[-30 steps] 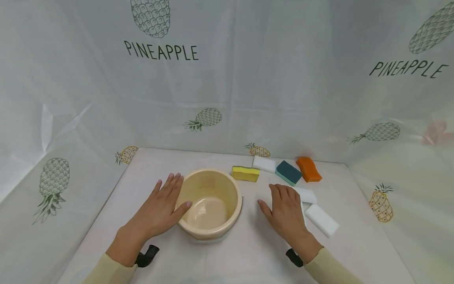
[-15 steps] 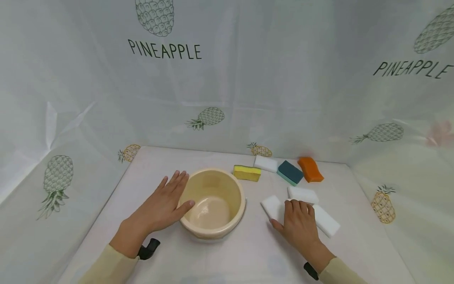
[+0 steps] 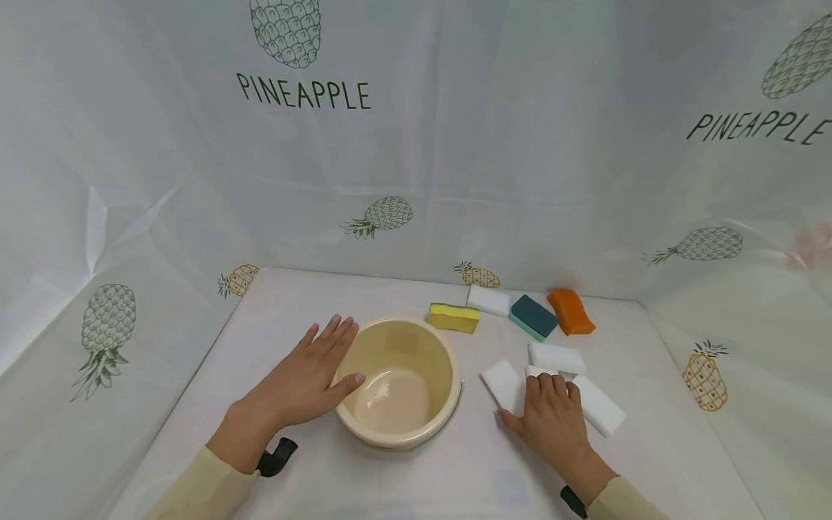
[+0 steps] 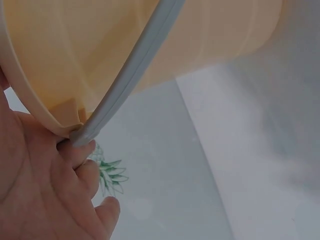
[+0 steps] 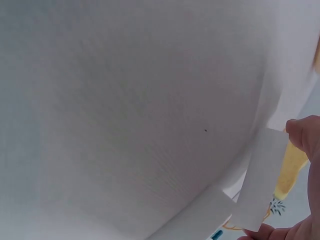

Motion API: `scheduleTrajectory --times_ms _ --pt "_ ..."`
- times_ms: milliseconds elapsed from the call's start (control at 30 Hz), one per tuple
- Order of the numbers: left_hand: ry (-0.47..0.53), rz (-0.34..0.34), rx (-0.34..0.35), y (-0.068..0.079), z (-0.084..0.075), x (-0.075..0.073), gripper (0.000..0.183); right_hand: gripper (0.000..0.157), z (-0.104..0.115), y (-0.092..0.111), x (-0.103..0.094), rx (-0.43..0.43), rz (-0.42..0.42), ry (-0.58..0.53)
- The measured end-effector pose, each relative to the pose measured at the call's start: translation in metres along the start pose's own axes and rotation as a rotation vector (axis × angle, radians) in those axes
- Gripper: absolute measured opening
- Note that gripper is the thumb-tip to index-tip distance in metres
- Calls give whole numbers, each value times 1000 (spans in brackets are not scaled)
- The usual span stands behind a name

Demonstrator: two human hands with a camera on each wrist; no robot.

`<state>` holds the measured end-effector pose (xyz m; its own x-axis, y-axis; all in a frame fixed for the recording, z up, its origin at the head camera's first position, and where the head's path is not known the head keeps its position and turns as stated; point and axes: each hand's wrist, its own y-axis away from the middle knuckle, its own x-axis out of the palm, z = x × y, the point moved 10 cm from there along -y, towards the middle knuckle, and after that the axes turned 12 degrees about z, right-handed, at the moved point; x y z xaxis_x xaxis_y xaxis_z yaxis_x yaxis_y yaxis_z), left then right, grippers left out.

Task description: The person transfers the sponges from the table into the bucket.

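A person's left hand (image 3: 308, 383) lies against a cream pail (image 3: 399, 438), its fingers straight and close together, the thumb stretched over the rim. The pail sits just right of that hand, its grey handle (image 4: 130, 65) meeting the rim at the fingers.

The right hand (image 3: 549, 419), well apart from the pail, has bent fingers and pinches a held white block (image 5: 262, 175) between thumb and fingers. A white piece (image 3: 503, 383) pokes out left of this hand — I cannot tell whether it is the same block. A second white block (image 3: 557, 357) lies just ahead of the fingers, a third (image 3: 600, 406) just to their right. Farther ahead are a yellow sponge (image 3: 453, 318), a far white block (image 3: 489, 300), a dark teal sponge (image 3: 533, 316) and an orange sponge (image 3: 570, 312).
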<state>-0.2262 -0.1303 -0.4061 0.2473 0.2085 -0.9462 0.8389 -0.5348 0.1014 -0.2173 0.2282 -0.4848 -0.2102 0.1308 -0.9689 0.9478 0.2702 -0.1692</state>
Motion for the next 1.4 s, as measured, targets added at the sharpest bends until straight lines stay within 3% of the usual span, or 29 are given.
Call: scheduleTrajectory --times_ms 233,533,833,1200,1400 --pt "-9 -25 -23 2 2 0 81 76 0 1 6 13 38 -4" --pt "-55 -75 -74 5 4 0 73 65 -3 -14 -18 -105 -119 -14" --pt "-81 -95 -127 6 0 -3 71 63 -4 -31 -25 -154 -55 -1" --pt "-101 -82 -158 6 -2 -2 73 62 0 -55 -71 -240 -171 -15" --pt "-105 -73 -175 6 -2 -1 73 60 9 -78 -107 -252 -167 -69"
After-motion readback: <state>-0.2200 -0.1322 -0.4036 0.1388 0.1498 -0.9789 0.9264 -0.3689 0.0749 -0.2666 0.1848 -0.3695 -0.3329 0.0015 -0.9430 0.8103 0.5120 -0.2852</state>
